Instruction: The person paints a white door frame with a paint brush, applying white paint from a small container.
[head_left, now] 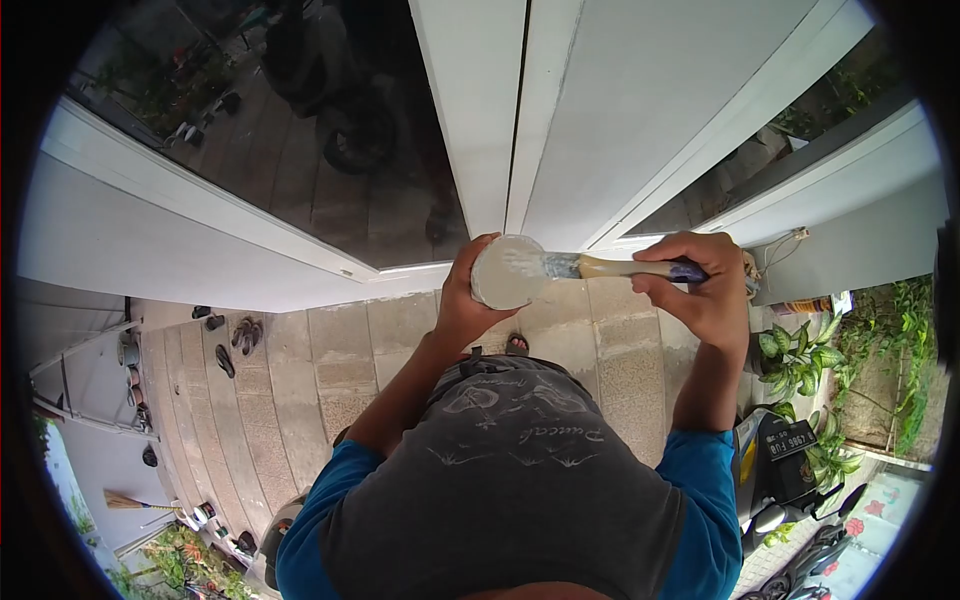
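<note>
My left hand [467,300] is wrapped round a small round container of white paint [505,283], held up in front of my chest. From the right, my right hand [700,290] grips a paintbrush [625,267] by the dark end of its handle, with thumb and fingers closed on it. The brush lies about level, and its paint-smeared bristles reach the container's right edge. Whether the bristle tips touch the paint is hard to make out.
Ahead stand a white door frame [490,120] and a dark glass pane [300,130]. Sandals [246,335] lie on the tiled floor [345,375] to the left. Potted plants [797,352] and a parked motorbike [780,460] are on the right. A broom [135,502] is at lower left.
</note>
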A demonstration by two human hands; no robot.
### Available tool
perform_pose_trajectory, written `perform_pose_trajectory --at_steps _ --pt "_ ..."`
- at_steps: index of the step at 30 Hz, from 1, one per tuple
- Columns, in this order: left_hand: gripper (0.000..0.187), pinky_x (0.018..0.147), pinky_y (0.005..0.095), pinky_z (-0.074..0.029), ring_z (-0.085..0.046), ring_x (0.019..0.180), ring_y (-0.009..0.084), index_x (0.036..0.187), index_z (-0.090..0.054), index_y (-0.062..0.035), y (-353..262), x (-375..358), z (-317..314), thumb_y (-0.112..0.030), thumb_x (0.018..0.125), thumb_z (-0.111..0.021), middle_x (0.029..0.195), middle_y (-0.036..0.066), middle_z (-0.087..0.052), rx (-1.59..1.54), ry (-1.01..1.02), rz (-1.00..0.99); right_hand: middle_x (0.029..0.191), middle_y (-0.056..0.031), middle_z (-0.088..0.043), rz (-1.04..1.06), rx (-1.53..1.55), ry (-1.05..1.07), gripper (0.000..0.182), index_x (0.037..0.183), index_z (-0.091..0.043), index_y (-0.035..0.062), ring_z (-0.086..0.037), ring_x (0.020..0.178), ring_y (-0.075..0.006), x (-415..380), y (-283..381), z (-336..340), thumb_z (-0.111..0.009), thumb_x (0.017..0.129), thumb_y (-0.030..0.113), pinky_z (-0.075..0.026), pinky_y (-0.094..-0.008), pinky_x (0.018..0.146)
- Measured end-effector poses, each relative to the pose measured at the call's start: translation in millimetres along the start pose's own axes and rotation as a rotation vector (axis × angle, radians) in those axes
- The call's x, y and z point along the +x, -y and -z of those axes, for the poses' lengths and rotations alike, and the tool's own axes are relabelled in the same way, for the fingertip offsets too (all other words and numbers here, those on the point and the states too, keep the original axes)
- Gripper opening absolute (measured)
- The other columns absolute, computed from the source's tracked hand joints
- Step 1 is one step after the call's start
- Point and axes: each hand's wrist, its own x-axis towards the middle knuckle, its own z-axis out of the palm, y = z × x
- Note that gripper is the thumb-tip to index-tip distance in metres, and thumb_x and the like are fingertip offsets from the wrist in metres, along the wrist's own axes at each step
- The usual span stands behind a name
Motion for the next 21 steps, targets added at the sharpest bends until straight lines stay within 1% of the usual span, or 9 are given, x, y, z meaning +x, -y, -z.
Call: perform_pose_trajectory --at_steps 3,4,6,7,11,15,17,19,21 --pt "0.095 0.102 0.0379 -0.046 -0.054 0.122 0.0244 0.138 -0.040 -0.0069 -7 4 -5 -0.011 0.059 -0.093 0.134 0.013 -0.052 -0.013 0.011 -0.019 0.073 -0.0100 -0.069 -0.001 -0.158 0.116 0.017 0.087 -0.070 -0.0011 -0.065 0.063 -0.0128 7 3 -3 -0.080 0.075 0.006 -0.048 -0.0246 0.058" --pt "0.096 0.102 0.0377 -0.045 -0.053 0.123 0.0242 0.138 -0.040 -0.0074 -9 4 -7 -0.011 0.059 -0.093 0.134 0.012 -0.051 -0.009 0.014 -0.024 0.073 -0.0100 -0.069 0.002 -0.158 0.122 0.017 0.087 -0.070 -0.0011 -0.065 0.063 -0.0128 11 7 -5 -0.080 0.075 0.006 -0.048 -0.0246 0.058" --pt "0.096 0.102 0.0377 -0.045 -0.053 0.123 0.0241 0.138 -0.040 -0.0077 -13 6 -12 -0.011 0.059 -0.093 0.134 0.012 -0.051 -0.012 0.016 -0.023 0.070 -0.0130 -0.067 -0.028 -0.333 0.222 0.017 0.087 -0.069 -0.0002 -0.066 0.061 -0.0225 15 17 -12 -0.079 0.075 0.008 -0.049 -0.0295 0.057" --pt "0.096 0.102 0.0376 -0.046 -0.053 0.123 0.0240 0.139 -0.040 -0.0079 -14 6 -14 -0.011 0.059 -0.093 0.135 0.012 -0.051 -0.016 0.023 -0.025 0.069 -0.0150 -0.065 -0.022 -0.352 0.251 0.018 0.086 -0.067 0.0003 -0.066 0.063 -0.0310 19 15 -16 -0.077 0.076 0.010 -0.052 -0.0344 0.059" --pt "0.096 0.102 0.0375 -0.046 -0.053 0.123 0.0238 0.138 -0.041 -0.0080 -17 3 -21 -0.012 0.058 -0.093 0.135 0.011 -0.051 -0.001 0.006 -0.009 0.072 -0.0171 -0.066 0.044 -0.390 0.308 0.020 0.086 -0.064 0.0000 -0.067 0.067 -0.0338 35 3 -30 -0.077 0.076 0.012 -0.053 -0.0378 0.064" --pt "0.096 0.101 0.0375 -0.046 -0.054 0.122 0.0236 0.138 -0.042 -0.0079 -24 1 -23 -0.014 0.058 -0.094 0.134 0.011 -0.052 0.039 -0.031 -0.005 0.074 -0.0184 -0.066 0.074 -0.333 0.332 0.019 0.085 -0.064 -0.0009 -0.067 0.069 -0.0342 45 -2 -35 -0.076 0.077 0.011 -0.054 -0.0380 0.065" --pt "0.096 0.101 0.0375 -0.046 -0.054 0.121 0.0235 0.138 -0.042 -0.0076 -25 -1 -24 -0.014 0.058 -0.094 0.133 0.011 -0.053 0.058 -0.049 0.000 0.074 -0.0154 -0.067 0.200 -0.320 0.312 0.020 0.085 -0.065 0.0005 -0.066 0.067 -0.0301 46 -9 -37 -0.078 0.076 0.013 -0.052 -0.0353 0.064" --pt "0.096 0.100 0.0375 -0.046 -0.054 0.121 0.0235 0.138 -0.041 -0.0067 -26 -3 -25 -0.014 0.058 -0.094 0.132 0.011 -0.053 -0.029 -0.080 0.019 0.076 -0.0150 -0.067 0.216 -0.335 0.343 0.019 0.086 -0.066 0.0003 -0.066 0.069 -0.0305 47 -9 -39 -0.078 0.077 0.012 -0.053 -0.0356 0.065" --pt "0.096 0.100 0.0376 -0.046 -0.054 0.121 0.0235 0.138 -0.041 -0.0063 -28 -4 -24 -0.014 0.058 -0.094 0.131 0.012 -0.054 -0.017 -0.090 0.018 0.077 -0.0146 -0.068 0.233 -0.352 0.369 0.018 0.086 -0.066 0.0001 -0.066 0.070 -0.0308 47 -7 -40 -0.077 0.078 0.012 -0.053 -0.0359 0.067"
